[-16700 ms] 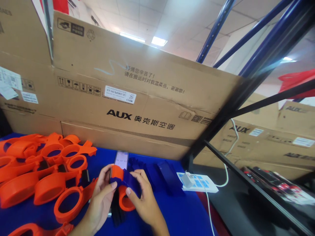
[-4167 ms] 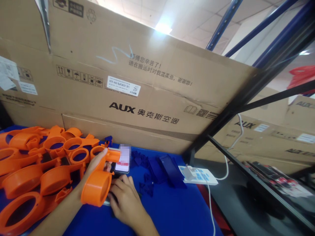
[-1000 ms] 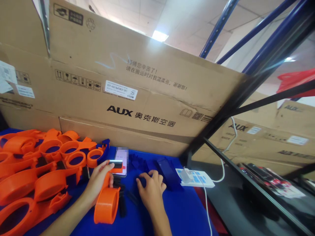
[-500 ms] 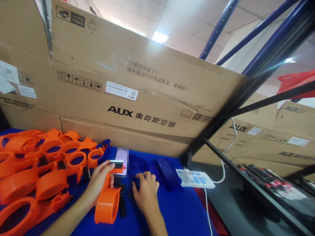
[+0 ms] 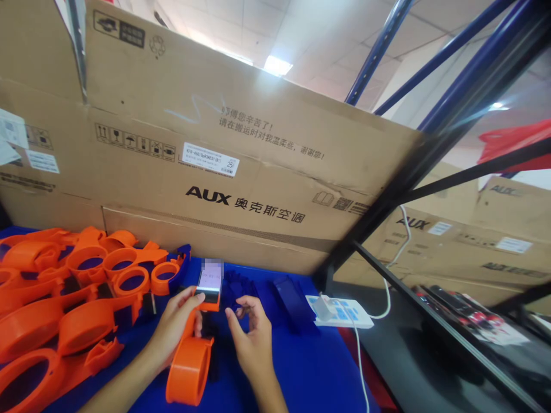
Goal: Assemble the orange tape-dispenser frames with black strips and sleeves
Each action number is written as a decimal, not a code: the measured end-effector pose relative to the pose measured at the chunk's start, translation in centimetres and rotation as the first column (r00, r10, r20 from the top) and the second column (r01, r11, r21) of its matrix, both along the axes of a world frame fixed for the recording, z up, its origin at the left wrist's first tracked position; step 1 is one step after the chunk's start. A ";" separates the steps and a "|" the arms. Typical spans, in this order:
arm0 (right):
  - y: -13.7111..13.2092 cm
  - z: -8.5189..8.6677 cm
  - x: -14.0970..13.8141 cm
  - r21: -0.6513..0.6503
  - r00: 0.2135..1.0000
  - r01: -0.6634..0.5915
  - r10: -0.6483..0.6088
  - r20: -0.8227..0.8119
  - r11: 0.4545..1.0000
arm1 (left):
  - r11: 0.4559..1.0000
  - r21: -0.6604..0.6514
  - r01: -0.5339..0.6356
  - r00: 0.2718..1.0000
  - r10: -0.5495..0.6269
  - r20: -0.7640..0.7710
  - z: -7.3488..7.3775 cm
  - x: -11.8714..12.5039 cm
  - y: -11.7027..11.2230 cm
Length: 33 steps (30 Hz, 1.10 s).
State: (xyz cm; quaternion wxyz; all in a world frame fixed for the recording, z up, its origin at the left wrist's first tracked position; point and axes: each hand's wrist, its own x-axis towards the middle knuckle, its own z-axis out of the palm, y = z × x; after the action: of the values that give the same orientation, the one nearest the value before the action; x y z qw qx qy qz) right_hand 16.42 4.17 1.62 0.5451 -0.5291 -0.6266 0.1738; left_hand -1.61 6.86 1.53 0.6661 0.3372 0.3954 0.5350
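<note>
the fingers of our left hand (image 5: pixel 178 317) grip the orange tape holder (image 5: pixel 186 376), which runs lengthwise from seven o'clock to one over the surface (image 5: pixel 312 370). its black strip (image 5: pixel 209 297) lies at ten o'clock from our right hand (image 5: pixel 253 335), fingers curled; we cannot tell whether they hold anything.

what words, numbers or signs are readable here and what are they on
"AUX 奥克斯空调": large carton
"师傅您辛苦了!请在搬运时对我温柔些,谢谢您!": same carton
"25": its white label; model number partly blurred
"AUX": cartons at right
Signs: up arrows, glass, umbrella, recycling loop; large carton
Phone digits, other labels, small print: too blurred
</note>
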 end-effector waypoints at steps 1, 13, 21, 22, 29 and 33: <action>-0.2 0.1 -0.3 0.025 1.000 0.000 0.000 0.003 1.000 | 1.000 0.008 0.010 1.000 -0.010 -0.001 0.0 0.1 -0.1; -1.0 1.4 -0.7 0.159 0.972 -0.237 0.232 0.047 0.958 | 1.000 0.010 0.020 1.000 -0.020 0.005 -0.4 0.4 -0.3; -0.7 0.7 -1.3 0.129 0.956 -0.238 0.256 -0.141 0.963 | 1.000 0.008 0.027 1.000 -0.027 0.003 -0.3 0.5 -0.5; -0.7 0.6 -1.4 0.134 0.952 -0.239 0.260 -0.164 0.962 | 0.999 0.013 0.029 1.000 -0.029 0.003 -0.3 0.5 -0.5; -0.6 0.4 -1.8 0.178 0.940 -0.211 0.249 -0.234 0.961 | 0.997 0.044 0.059 0.998 -0.059 -0.010 0.0 0.6 -0.7; -0.9 0.5 -1.6 0.192 0.953 -0.243 0.271 -0.136 0.951 | 0.998 0.013 0.057 0.998 -0.057 -0.003 0.0 0.7 -0.7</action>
State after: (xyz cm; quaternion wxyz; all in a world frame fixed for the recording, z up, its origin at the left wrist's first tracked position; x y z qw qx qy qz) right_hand 14.82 3.32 2.12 0.6103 -0.3776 -0.6570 0.2307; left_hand -0.93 6.17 1.58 0.6783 0.3535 0.3831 0.5178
